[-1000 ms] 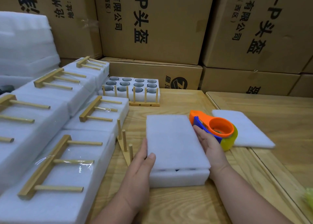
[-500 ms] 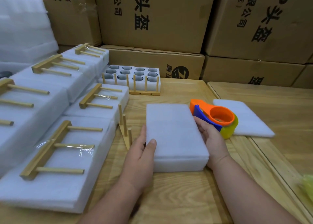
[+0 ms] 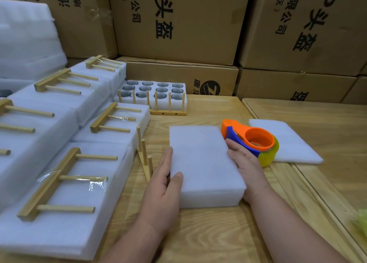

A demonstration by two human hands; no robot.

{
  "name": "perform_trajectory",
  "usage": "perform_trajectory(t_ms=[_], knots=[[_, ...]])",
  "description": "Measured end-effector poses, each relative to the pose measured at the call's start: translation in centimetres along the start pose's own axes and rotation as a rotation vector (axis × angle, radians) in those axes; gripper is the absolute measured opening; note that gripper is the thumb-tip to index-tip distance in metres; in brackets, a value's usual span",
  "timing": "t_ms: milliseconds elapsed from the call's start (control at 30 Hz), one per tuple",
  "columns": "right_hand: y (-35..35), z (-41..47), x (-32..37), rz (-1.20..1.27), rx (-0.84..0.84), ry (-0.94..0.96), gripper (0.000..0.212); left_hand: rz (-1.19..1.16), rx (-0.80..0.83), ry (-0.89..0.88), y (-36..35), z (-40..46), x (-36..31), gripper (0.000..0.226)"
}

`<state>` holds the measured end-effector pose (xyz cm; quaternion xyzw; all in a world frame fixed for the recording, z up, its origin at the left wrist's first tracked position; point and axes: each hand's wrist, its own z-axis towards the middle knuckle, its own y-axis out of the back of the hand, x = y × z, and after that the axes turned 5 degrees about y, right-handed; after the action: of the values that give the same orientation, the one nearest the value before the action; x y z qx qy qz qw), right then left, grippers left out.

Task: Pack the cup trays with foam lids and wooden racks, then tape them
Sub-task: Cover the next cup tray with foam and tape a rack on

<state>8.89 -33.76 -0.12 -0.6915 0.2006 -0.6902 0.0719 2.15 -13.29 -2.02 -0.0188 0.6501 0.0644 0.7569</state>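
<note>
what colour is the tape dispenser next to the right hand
Orange with a blue handle, on yellowish tape; head view.

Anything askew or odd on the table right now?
Little stands out. The foam lid sits square on its tray, both hands at its sides. One wooden rack lies on its side beside it, not yet packed.

- White foam-lidded cup tray (image 3: pixel 200 159): contents hidden under lid.
- Right hand (image 3: pixel 246 163): fingers hidden behind tray side.
- Blurred yellow-green object (image 3: pixel 360 221): cut off by right edge, unidentifiable.
- Brown printed cardboard boxes (image 3: pixel 178 24): cropped at top.
</note>
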Motion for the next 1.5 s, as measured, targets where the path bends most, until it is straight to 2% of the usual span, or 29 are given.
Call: perform_trajectory(t_ms=[133, 267, 300, 333, 400, 433, 500, 600, 700, 833, 1000, 1067, 1167, 1267, 1367, 1433, 1500], knots=[[0.1, 0.1, 0.2, -0.007, 0.010, -0.017, 0.031, 0.100, -0.007, -0.010, 0.0, 0.1, -0.1, 0.049], [0.2, 0.0, 1.7, 0.067, 0.081, -0.118, 0.034, 0.127, -0.028, -0.013, -0.1, 0.0, 0.0, 0.050], [0.1, -0.1, 2.4, 0.001, 0.064, -0.112, 0.032, 0.139, -0.035, -0.022, -0.1, 0.0, 0.1, 0.051], [-0.1, -0.2, 3.2, -0.164, 0.046, -0.058, 0.031, 0.155, -0.040, -0.035, 0.0, 0.1, 0.0, 0.052], [-0.9, -0.7, 4.7, -0.694, 0.023, 0.173, 0.036, 0.181, -0.046, -0.060, 0.0, 0.2, 0.0, 0.052], [-1.7, -1.2, 5.2, -0.890, 0.076, 0.322, 0.041, 0.192, -0.046, -0.077, 0.0, 0.2, -0.1, 0.050], [-4.0, -2.6, 5.9, -1.071, 0.312, 0.492, 0.052, 0.220, -0.045, -0.117, -0.1, 0.1, -0.3, 0.042], [-6.7, -2.7, 4.6, -1.310, 0.692, 0.462, 0.058, 0.242, -0.030, -0.146, -0.2, 0.2, -0.7, 0.047], [-7.5, -1.1, 3.5, -1.629, 0.811, 0.355, 0.060, 0.236, -0.028, -0.147, -0.2, 0.2, -0.9, 0.055], [-7.6, 1.6, 3.6, -1.716, 0.779, 0.303, 0.058, 0.242, -0.047, -0.137, -0.1, 0.1, -0.5, 0.036], [-7.7, 2.6, 2.8, -1.773, 0.712, 0.329, 0.064, 0.225, -0.066, -0.160, -0.2, -0.2, -0.7, 0.032], [-7.5, 2.5, 2.6, -1.768, 0.707, 0.350, 0.064, 0.172, -0.184, -0.202, -0.1, -0.8, -0.9, 0.030], [-7.3, 2.7, 2.5, -1.775, 0.704, 0.372, 0.065, 0.119, -0.499, -0.305, 0.4, -1.8, -1.3, 0.036], [-7.3, 2.8, 2.4, -1.773, 0.701, 0.387, 0.066, 0.066, -0.649, -0.178, 0.6, -1.9, -1.5, 0.058], [-7.2, 2.8, 2.2, -1.774, 0.697, 0.395, 0.067, 0.218, -0.611, 0.027, 1.2, -1.0, -1.7, 0.076], [-7.1, 2.8, 2.1, -1.780, 0.696, 0.396, 0.066, 0.366, -0.530, 0.105, 1.3, -0.6, -1.6, 0.071], [-7.1, 2.7, 2.1, -1.789, 0.700, 0.393, 0.066, 0.442, -0.479, 0.143, 1.3, -0.4, -1.3, 0.054]])
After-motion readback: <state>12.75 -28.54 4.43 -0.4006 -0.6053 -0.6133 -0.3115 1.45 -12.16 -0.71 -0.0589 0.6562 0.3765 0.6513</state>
